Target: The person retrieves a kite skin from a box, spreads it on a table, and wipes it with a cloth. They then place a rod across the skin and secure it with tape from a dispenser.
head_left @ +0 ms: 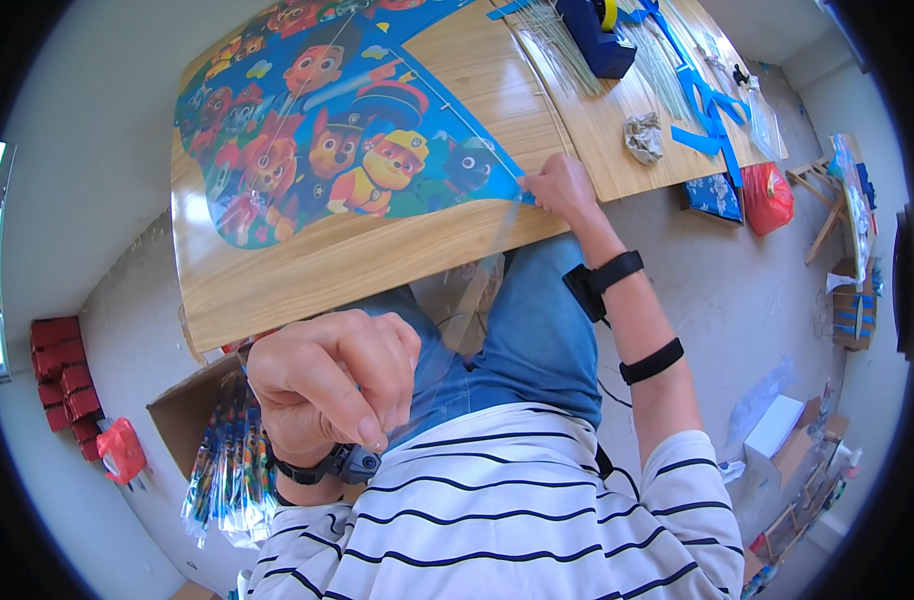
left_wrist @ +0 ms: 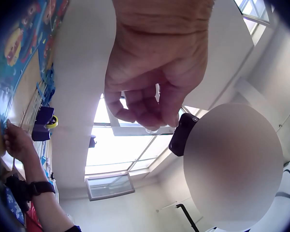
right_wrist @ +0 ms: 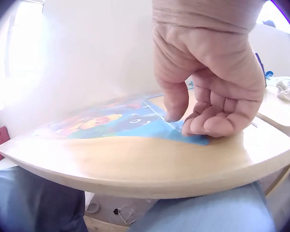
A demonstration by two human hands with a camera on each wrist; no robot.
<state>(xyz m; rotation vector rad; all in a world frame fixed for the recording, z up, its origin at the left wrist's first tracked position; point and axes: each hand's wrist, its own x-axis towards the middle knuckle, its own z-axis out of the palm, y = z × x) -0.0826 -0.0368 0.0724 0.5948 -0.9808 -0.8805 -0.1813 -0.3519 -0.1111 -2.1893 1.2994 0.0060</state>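
A blue kite (head_left: pixel 427 185) printed with cartoon dogs and a child lies spread on the wooden table (head_left: pixel 277 285), a thin pale rod along one edge. At its near right corner, by the table edge, my right hand (head_left: pixel 560 190) pinches the tip between thumb and curled fingers; the right wrist view shows this grip (right_wrist: pixel 210 96) close over the tabletop. My left hand (head_left: pixel 332 375) is raised in front of my body, thumb and fingertips pressed together. From the corner a clear strip (head_left: pixel 497 235) stretches down towards it, and something shiny shows at the left fingertips (left_wrist: pixel 154 129).
A dark blue tape dispenser (head_left: pixel 597 40), thin rods (head_left: pixel 552 45), blue strips (head_left: pixel 712 105) and crumpled paper (head_left: pixel 643 138) lie on the table's right part. A cardboard box (head_left: pixel 192 420) with wrapped packs (head_left: pixel 232 465) stands at lower left. Red bags (head_left: pixel 767 198) sit on the floor.
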